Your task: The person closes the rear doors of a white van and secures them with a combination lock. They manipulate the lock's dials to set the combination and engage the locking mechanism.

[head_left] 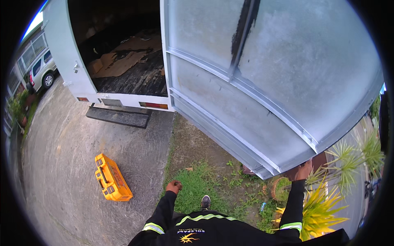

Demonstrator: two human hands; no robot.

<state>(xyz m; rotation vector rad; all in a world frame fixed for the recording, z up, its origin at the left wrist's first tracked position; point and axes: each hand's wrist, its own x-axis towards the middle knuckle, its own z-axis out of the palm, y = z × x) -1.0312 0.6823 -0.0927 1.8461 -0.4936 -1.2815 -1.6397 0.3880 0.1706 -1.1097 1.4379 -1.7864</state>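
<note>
A large grey metal truck door (pixel 279 82) with ribs across its inner face stands swung out on the right. At its lower outer corner my right hand (pixel 303 170) grips the door's edge; the fingers are partly hidden behind it. My left hand (pixel 174 187) hangs above the grass, its fingers curled closed with nothing visible in them. The white truck body (pixel 61 45) has a dark cargo space, where flattened cardboard (pixel 123 63) lies on a worn, blackened floor.
An orange hard case (pixel 113 178) sits on the concrete driveway (pixel 61 164) at the left. Below the cargo opening is a dark step bumper (pixel 119 117). Yellow-leaved plants (pixel 320 213) and a round planter (pixel 281 188) are close to my right arm. A silver car (pixel 43 71) is parked far left.
</note>
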